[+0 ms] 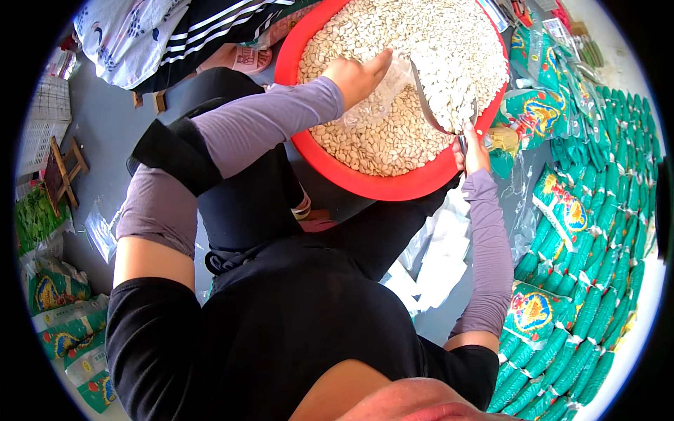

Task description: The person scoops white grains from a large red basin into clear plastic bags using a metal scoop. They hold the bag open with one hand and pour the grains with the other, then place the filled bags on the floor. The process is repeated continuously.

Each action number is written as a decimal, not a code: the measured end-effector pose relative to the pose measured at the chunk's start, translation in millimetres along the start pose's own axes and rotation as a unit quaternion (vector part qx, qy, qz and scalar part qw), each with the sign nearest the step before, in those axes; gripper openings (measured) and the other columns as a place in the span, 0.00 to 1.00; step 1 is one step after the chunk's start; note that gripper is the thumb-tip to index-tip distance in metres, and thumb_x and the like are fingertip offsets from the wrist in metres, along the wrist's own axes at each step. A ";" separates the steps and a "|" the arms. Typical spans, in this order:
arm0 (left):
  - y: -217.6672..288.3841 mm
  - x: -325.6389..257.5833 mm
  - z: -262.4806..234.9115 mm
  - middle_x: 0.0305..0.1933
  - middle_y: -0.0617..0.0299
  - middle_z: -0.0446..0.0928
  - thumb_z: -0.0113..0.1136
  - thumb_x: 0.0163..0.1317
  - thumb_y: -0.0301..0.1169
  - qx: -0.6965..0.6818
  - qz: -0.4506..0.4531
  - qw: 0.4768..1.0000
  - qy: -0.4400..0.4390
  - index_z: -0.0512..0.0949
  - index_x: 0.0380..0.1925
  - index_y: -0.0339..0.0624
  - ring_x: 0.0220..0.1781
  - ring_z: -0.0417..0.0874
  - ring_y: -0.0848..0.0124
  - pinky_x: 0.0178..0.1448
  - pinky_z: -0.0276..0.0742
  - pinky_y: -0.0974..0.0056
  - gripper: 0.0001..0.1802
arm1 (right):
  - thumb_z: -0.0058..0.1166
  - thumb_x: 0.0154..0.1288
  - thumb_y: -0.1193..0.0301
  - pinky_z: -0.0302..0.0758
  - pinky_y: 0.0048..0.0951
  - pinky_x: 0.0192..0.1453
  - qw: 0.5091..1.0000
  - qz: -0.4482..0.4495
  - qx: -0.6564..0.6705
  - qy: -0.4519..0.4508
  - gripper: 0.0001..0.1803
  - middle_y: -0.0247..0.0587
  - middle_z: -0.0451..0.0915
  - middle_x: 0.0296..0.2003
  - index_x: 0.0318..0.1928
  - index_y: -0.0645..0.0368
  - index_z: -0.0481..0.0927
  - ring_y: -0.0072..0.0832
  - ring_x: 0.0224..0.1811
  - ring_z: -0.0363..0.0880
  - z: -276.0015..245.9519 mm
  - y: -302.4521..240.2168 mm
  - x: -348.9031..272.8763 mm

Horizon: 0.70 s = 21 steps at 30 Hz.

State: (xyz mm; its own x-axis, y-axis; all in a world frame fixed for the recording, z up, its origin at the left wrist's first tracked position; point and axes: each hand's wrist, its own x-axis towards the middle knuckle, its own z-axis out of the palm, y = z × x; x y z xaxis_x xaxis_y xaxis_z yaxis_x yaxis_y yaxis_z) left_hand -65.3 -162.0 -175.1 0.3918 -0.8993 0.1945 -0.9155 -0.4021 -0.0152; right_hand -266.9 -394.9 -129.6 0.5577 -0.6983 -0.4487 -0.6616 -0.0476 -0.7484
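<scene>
A wide red tub [323, 163] in front of me is filled with pale, flat pumpkin seeds [379, 151]. My right hand [473, 150] grips the dark handle of a metal scoop [424, 105] at the tub's near right rim. Seeds are heaped in the scoop, over those in the tub. Above the tub's left half, my left hand [357, 78] holds a clear plastic bag [386, 98] by its edge, with the bag hanging beside the scoop. The bag's mouth and the exact finger grip are hard to make out.
Rows of filled green packets [583, 281] are stacked along the right. Loose green packets [537, 116] lie against the tub's right side. More green packs [74, 326] sit at lower left, below a small wooden stool [63, 175]. Another person's foot [249, 59] is at the far left.
</scene>
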 end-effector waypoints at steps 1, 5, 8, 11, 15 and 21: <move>5.3 -0.1 0.4 0.65 0.53 0.56 0.48 0.53 0.21 -0.011 -0.009 0.998 -0.058 0.58 0.61 0.39 0.27 0.81 0.61 0.28 0.78 0.61 0.32 | 0.45 0.57 0.38 0.61 0.20 0.14 1.000 -0.003 -0.006 -0.006 0.33 0.30 0.69 0.12 0.20 0.57 0.74 0.18 0.10 0.64 -0.8 0.6 -4.2; 21.9 4.3 1.5 0.64 0.47 0.58 0.53 0.48 0.19 -0.197 -0.025 0.965 -0.170 0.55 0.62 0.37 0.48 0.76 0.56 0.48 0.74 0.59 0.37 | 0.45 0.56 0.38 0.62 0.21 0.14 0.999 -0.003 -0.030 -0.017 0.34 0.32 0.67 0.11 0.19 0.59 0.73 0.20 0.10 0.64 -4.2 5.0 -23.6; 27.7 11.3 1.3 0.67 0.47 0.53 0.55 0.46 0.20 -0.286 -0.046 0.939 -0.188 0.54 0.62 0.36 0.55 0.73 0.54 0.55 0.71 0.59 0.40 | 0.46 0.57 0.39 0.61 0.22 0.15 0.998 0.012 -0.051 -0.034 0.33 0.32 0.67 0.11 0.20 0.60 0.73 0.19 0.10 0.63 -10.9 17.8 -33.2; 20.0 16.0 28.3 0.68 0.48 0.51 0.56 0.46 0.22 -0.297 -0.042 0.942 -0.147 0.54 0.62 0.35 0.61 0.67 0.55 0.59 0.69 0.60 0.40 | 0.46 0.57 0.40 0.60 0.22 0.15 0.996 0.010 -0.066 -0.052 0.33 0.33 0.68 0.13 0.22 0.62 0.74 0.19 0.11 0.62 -10.2 29.5 -37.5; 21.7 15.3 40.5 0.67 0.45 0.54 0.56 0.46 0.23 -0.341 -0.025 0.930 -0.137 0.53 0.62 0.35 0.59 0.69 0.56 0.59 0.70 0.61 0.40 | 0.46 0.60 0.42 0.63 0.21 0.18 0.978 0.018 -0.186 -0.096 0.30 0.33 0.72 0.17 0.27 0.61 0.77 0.17 0.14 0.66 -10.1 21.8 -39.9; 25.2 8.0 6.4 0.56 0.41 0.67 0.53 0.50 0.23 -0.482 -0.095 0.834 -0.254 0.52 0.62 0.34 0.45 0.78 0.60 0.48 0.77 0.63 0.37 | 0.49 0.61 0.51 0.70 0.33 0.31 0.849 -0.250 -0.462 -0.050 0.22 0.42 0.77 0.22 0.31 0.60 0.77 0.32 0.24 0.77 48.1 -11.6 -41.4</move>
State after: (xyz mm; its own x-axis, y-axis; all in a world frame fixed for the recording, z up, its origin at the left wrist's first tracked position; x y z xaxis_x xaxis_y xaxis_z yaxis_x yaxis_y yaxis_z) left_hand -84.6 -180.4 -180.1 0.3031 -0.8904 -0.3397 -0.3860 -0.4406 0.8104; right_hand -258.2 -331.1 -125.9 0.8944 -0.3633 -0.2609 -0.4141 -0.8931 -0.1759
